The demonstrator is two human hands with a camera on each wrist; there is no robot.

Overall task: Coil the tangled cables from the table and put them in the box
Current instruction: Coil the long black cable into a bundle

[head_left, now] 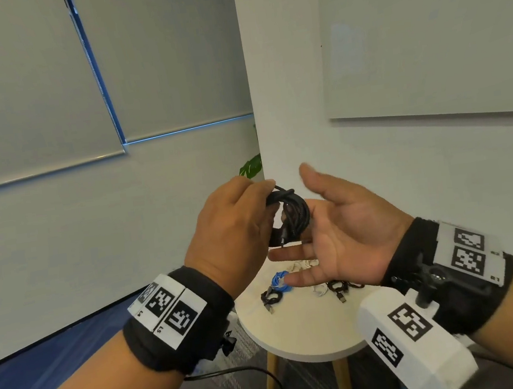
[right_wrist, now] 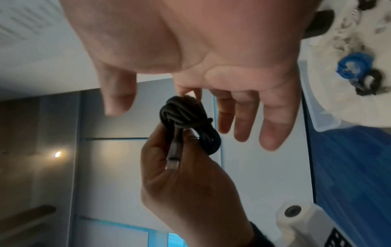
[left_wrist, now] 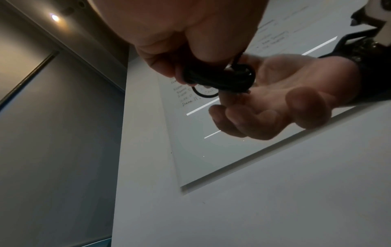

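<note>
I see my left hand raised in front of me, its fingers curled around a coiled black braided cable, gripping the bundle at its side. One wrap of the cable crosses the bundle as a tie, and a metal-tipped connector lies along my left palm in the right wrist view. My right hand sits just beside the coil, palm up, with its fingers straight and spread; it holds nothing, and the coil hangs just above its palm. Whether the coil touches the right palm I cannot tell. Below both hands stands a round white desk with wooden legs. On it lie a coiled blue cable, a small coiled black cable, a white cable and a further dark cable, close together near the far edge. Both wrists carry black bands with printed black-and-white marker tags.
</note>
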